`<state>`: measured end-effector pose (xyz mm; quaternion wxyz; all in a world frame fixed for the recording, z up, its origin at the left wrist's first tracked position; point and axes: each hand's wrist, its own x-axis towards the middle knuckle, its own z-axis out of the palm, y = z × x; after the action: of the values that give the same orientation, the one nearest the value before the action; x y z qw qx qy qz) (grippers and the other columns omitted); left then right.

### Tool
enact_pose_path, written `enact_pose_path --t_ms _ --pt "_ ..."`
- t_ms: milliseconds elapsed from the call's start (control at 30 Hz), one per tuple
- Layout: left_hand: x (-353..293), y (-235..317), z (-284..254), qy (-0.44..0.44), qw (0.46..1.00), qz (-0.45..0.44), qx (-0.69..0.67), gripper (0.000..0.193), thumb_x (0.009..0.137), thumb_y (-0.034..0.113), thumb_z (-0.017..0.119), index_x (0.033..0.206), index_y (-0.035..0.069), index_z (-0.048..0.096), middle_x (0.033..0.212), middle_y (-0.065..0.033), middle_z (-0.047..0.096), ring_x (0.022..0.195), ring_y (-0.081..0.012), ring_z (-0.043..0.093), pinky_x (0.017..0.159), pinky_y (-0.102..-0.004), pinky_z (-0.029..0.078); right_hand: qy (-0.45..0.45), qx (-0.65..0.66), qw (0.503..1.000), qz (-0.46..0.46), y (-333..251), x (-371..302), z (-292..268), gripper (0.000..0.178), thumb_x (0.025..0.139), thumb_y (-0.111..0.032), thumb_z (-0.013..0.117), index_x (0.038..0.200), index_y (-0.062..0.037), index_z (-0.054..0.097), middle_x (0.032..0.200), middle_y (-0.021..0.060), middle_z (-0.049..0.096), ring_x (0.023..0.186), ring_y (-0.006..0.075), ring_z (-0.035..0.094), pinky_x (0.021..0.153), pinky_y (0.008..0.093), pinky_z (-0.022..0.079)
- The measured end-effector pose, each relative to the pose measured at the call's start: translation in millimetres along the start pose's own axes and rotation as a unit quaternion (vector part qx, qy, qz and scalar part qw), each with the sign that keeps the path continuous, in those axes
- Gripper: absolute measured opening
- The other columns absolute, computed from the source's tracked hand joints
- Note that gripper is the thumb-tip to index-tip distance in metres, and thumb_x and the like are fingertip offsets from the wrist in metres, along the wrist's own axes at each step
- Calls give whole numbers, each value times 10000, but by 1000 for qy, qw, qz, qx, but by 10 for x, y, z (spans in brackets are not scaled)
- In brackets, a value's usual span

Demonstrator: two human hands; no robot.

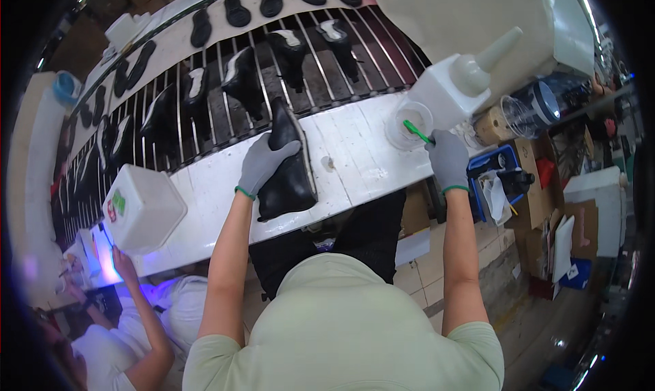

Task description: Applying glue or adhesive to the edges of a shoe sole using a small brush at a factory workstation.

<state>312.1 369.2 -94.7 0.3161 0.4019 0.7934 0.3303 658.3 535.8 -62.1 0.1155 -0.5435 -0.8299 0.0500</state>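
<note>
Both my hands wear grey gloves with green cuffs. A black boot (292,172) lies on its side on the white bench, its sole edge turned to the right. My left hand (263,162) is closed around the boot's middle. In my right hand (448,160) is a green-handled brush (416,130), gripped by its end. The brush's other end reaches into a clear plastic cup (398,140) on the bench, so its tip is hard to make out. Right behind the cup stands a white bottle with a long nozzle (456,89).
Beyond the bench, a barred conveyor (211,128) carries several black boots (242,77). Black soles (237,11) line the far ledge. A white square container (143,210) stands at left, near a co-worker (147,323) under violet light. At right are a blue crate (495,162) and cardboard boxes (529,186).
</note>
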Motion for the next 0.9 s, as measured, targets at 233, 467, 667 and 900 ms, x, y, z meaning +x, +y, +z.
enact_pose_path --t_ms 233,467,667,900 --pt "-727 375 -35 288 888 162 -319 509 710 228 821 1133 14 636 1059 -115 685 963 -223 648 926 -323 479 -126 272 953 52 317 20 88 294 780 -208 706 991 -4 702 743 109 684 582 147 591 530 304 452" --pt "-1437 185 48 167 919 235 268 578 871 211 672 1382 73 438 1319 -114 525 1229 -242 481 1077 -402 353 -167 706 669 163 82 -188 139 333 965 -190 539 1192 50 579 831 54 641 512 20 417 404 165 263" --pt "-1274 203 399 261 918 269 125 716 831 281 713 1402 104 319 1408 -207 373 1312 -368 353 1101 -524 242 -121 725 677 33 -753 -333 -317 319 931 -128 519 1177 64 582 845 65 624 513 43 395 425 181 272" --pt "-1197 -197 855 391 849 352 -44 783 788 340 758 1373 140 277 1464 -305 250 1371 -491 237 1107 -637 142 -230 553 789 -137 -1350 -741 -546 285 645 39 680 925 25 731 809 105 681 673 118 597 596 216 445"
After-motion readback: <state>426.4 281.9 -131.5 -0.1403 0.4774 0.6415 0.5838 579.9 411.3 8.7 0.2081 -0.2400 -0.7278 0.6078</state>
